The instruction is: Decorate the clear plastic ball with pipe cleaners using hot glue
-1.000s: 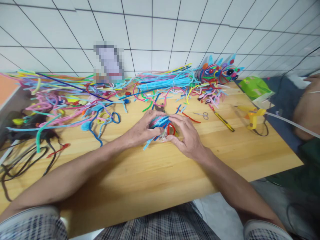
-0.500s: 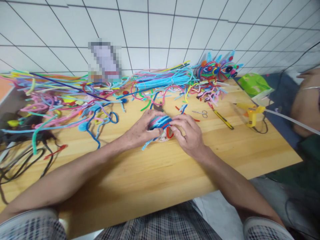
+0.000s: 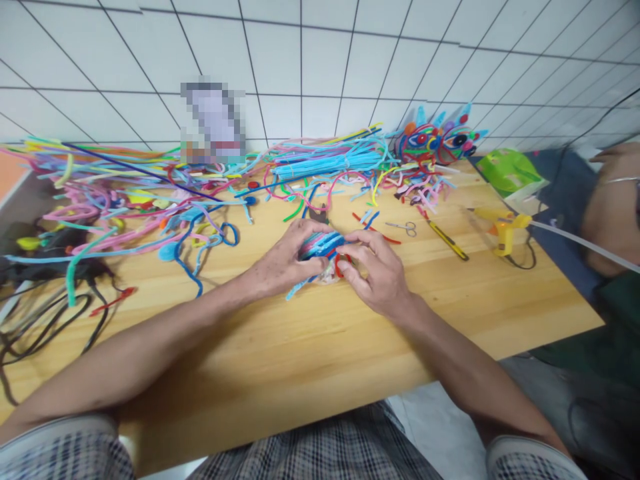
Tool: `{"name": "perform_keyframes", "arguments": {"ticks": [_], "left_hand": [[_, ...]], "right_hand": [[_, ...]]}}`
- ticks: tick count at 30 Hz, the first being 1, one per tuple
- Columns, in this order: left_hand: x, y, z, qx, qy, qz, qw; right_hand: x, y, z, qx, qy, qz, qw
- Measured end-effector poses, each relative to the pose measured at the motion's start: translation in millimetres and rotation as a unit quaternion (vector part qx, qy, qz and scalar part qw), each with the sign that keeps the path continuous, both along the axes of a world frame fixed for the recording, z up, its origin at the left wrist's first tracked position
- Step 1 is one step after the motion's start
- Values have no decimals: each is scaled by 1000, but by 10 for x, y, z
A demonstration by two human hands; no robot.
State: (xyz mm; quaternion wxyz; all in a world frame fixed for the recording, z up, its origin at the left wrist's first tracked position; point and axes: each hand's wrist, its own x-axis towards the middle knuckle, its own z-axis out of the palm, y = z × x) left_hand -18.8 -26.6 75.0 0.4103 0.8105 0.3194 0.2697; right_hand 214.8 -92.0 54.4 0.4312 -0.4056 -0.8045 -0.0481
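Observation:
Low over the table's middle is a rounded craft piece wound from blue, pink and red pipe cleaners, with a pale underside. My left hand is closed around its left side, thumb in front and fingers over the top. At its right side, my right hand pinches a red pipe cleaner that bends into a small loop; the fingertips partly hide it. A light blue pipe cleaner end sticks out below my left thumb. A dark object lies just behind the piece.
Loose pipe cleaners are heaped along the tiled wall. Two finished colourful figures stand at the back right. Small scissors, a yellow cutter and a yellow glue gun lie to the right. Black cables tangle at left. Another person's arm shows at right.
The red loop has shifted slightly and sits closer to my right fingertips. Both hands keep nearly the same place on the craft piece; the view has moved a little.

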Motion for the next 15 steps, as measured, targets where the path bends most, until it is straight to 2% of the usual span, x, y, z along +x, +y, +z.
{"name": "perform_keyframes", "arguments": {"ticks": [9, 12, 15], "left_hand": [[55, -74, 40, -143, -20, 19, 989], [45, -75, 55, -120, -9, 22, 993], [35, -57, 44, -56, 2, 16, 998]], "right_hand": [[-34, -26, -41, -2, -3, 19, 1000], [-40, -28, -34, -5, 0, 25, 1000], [-45, -28, -12, -12, 7, 29, 999]]}}
